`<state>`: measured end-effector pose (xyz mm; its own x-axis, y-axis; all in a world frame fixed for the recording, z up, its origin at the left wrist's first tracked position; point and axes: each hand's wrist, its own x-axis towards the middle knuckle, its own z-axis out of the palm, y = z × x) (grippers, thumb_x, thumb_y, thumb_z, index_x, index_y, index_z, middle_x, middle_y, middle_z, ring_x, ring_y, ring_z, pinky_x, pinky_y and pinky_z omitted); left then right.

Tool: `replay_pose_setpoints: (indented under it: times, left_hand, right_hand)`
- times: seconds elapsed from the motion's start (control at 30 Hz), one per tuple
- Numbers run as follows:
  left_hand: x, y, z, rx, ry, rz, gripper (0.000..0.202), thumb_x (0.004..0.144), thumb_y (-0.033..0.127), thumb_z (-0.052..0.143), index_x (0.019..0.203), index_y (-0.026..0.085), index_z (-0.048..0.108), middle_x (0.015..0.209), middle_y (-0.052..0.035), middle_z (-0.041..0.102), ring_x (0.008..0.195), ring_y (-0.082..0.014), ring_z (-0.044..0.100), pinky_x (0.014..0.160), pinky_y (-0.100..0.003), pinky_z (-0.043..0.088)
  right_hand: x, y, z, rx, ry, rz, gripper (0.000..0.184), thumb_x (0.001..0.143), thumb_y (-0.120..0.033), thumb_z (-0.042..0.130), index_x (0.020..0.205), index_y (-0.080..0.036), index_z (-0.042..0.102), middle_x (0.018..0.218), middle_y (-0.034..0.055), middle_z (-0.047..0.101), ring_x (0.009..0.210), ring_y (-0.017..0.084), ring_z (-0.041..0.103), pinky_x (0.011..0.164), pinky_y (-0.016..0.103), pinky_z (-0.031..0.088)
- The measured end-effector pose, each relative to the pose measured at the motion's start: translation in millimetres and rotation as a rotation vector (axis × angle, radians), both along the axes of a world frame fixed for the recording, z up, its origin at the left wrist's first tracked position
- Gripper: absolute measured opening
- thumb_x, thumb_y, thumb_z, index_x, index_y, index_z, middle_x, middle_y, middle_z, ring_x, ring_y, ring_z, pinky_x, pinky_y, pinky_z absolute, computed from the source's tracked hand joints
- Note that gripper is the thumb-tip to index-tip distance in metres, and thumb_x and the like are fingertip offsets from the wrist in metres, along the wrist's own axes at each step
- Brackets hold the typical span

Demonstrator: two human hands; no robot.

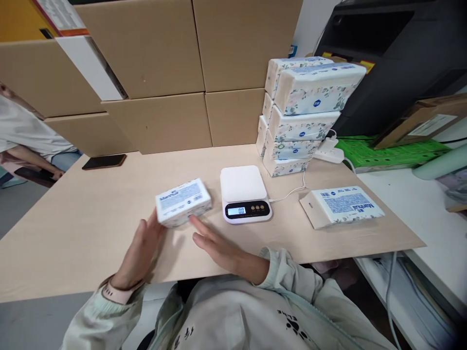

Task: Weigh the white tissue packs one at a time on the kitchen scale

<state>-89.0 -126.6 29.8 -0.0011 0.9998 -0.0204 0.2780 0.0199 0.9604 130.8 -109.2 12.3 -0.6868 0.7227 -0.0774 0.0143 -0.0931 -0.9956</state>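
Observation:
A white pack of tissues (pixel 183 200) with blue print lies on the table, left of a white digital scale (pixel 243 184). At the pack's left end is my left hand (pixel 140 250), fingers extended and touching or nearly touching it. My right hand (pixel 215 245) is at the pack's front side, fingers stretched out, the index fingertip at its lower edge. Neither hand is wrapped round the pack. The scale's platform is bare and its lit display appears to read 0.0. To the right of the scale lies another tissue pack (pixel 345 206).
A tall stack of tissue packs (pixel 302 129) stands behind the scale, beside a white power strip (pixel 330 151). Cardboard boxes (pixel 160 121) line the table's back. A dark phone (pixel 104 162) lies at the back left. Another person (pixel 31 129) sits beyond the boxes.

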Motion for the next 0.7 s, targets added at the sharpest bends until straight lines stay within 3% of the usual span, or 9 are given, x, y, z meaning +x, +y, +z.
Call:
replay_pose_setpoints:
  times: [0.07, 0.13, 0.23, 0.3, 0.37, 0.43, 0.5, 0.6, 0.7]
  left_hand:
    - [18, 0, -2.1, -0.055, -0.133, -0.057, 0.067, 0.104, 0.065, 0.021, 0.164, 0.038, 0.032, 0.169, 0.0048, 0.035, 0.160, -0.0287, 0.029, 0.133, -0.051, 0.028]
    - [25, 1, -5.6, -0.084, -0.213, -0.033, 0.067, 0.104, 0.065, 0.032, 0.166, 0.040, 0.025, 0.173, 0.0094, 0.025, 0.163, -0.0260, 0.018, 0.136, -0.047, 0.021]
    - [17, 6, -9.5, -0.089, -0.256, 0.137, 0.073, 0.103, 0.065, 0.038, 0.168, 0.038, 0.019, 0.175, 0.0106, 0.011, 0.165, -0.0243, 0.006, 0.137, -0.047, 0.012]
    - [11, 11, -8.4, -0.097, -0.289, 0.205, 0.076, 0.102, 0.065, 0.041, 0.168, 0.033, 0.020, 0.176, 0.0074, 0.009, 0.165, -0.0240, 0.005, 0.136, -0.046, 0.011]
    - [12, 18, -5.0, -0.111, -0.330, 0.178, 0.076, 0.102, 0.065, 0.044, 0.166, 0.029, 0.028, 0.175, 0.0024, 0.018, 0.164, -0.0254, 0.010, 0.136, -0.047, 0.012]
    - [20, 25, -2.0, -0.093, -0.373, 0.116, 0.071, 0.101, 0.065, 0.046, 0.161, 0.027, 0.042, 0.171, -0.0018, 0.033, 0.163, -0.0285, 0.018, 0.135, -0.050, 0.016]
    - [29, 30, -1.7, -0.047, -0.415, 0.089, 0.065, 0.101, 0.064, 0.048, 0.154, 0.027, 0.052, 0.164, -0.0038, 0.046, 0.161, -0.0299, 0.025, 0.134, -0.051, 0.020]
    - [36, 32, -3.8, 0.014, -0.451, 0.117, 0.061, 0.102, 0.064, 0.046, 0.150, 0.028, 0.056, 0.159, -0.0033, 0.052, 0.159, -0.0287, 0.029, 0.134, -0.050, 0.020]
    - [36, 28, 3.7, 0.037, -0.464, 0.114, 0.062, 0.103, 0.063, 0.043, 0.151, 0.026, 0.054, 0.160, -0.0039, 0.051, 0.158, -0.0303, 0.032, 0.134, -0.052, 0.019]
  right_hand:
    - [-4, -6, 6.5, 0.135, 0.010, 0.029, 0.067, 0.103, -0.057, 0.047, 0.163, -0.031, 0.033, 0.171, 0.0026, 0.034, 0.162, 0.024, 0.027, 0.134, 0.049, 0.025]
    - [1, -12, 16.6, 0.315, 0.029, -0.031, 0.057, 0.103, -0.050, 0.050, 0.156, -0.028, 0.045, 0.161, 0.0058, 0.050, 0.153, 0.023, 0.043, 0.128, 0.045, 0.037]
    - [24, -7, 29.0, 0.601, 0.020, -0.324, 0.042, 0.105, -0.041, 0.048, 0.143, -0.026, 0.055, 0.142, 0.0082, 0.065, 0.135, 0.021, 0.060, 0.117, 0.042, 0.049]
    - [44, 11, 32.2, 0.765, -0.149, -0.541, 0.040, 0.106, -0.040, 0.043, 0.141, -0.024, 0.056, 0.142, 0.0105, 0.065, 0.140, 0.025, 0.055, 0.121, 0.049, 0.043]
    - [57, 38, 31.6, 0.867, -0.411, -0.615, 0.044, 0.108, -0.043, 0.038, 0.141, -0.020, 0.056, 0.152, 0.0137, 0.058, 0.153, 0.030, 0.041, 0.129, 0.059, 0.028]
    - [60, 62, 28.5, 0.920, -0.616, -0.526, 0.048, 0.109, -0.044, 0.033, 0.138, -0.016, 0.059, 0.160, 0.0163, 0.050, 0.160, 0.033, 0.028, 0.131, 0.063, 0.016]
    - [53, 76, 24.4, 0.923, -0.704, -0.385, 0.052, 0.109, -0.045, 0.032, 0.140, -0.013, 0.058, 0.164, 0.0184, 0.044, 0.162, 0.033, 0.022, 0.132, 0.061, 0.013]
    - [37, 73, 21.0, 0.888, -0.662, -0.244, 0.061, 0.108, -0.051, 0.034, 0.149, -0.009, 0.049, 0.167, 0.0202, 0.039, 0.163, 0.031, 0.019, 0.134, 0.059, 0.013]
    - [34, 60, 27.3, 0.890, -0.503, -0.226, 0.076, 0.105, -0.061, 0.033, 0.161, -0.009, 0.031, 0.172, 0.0204, 0.027, 0.165, 0.031, 0.013, 0.134, 0.059, 0.013]
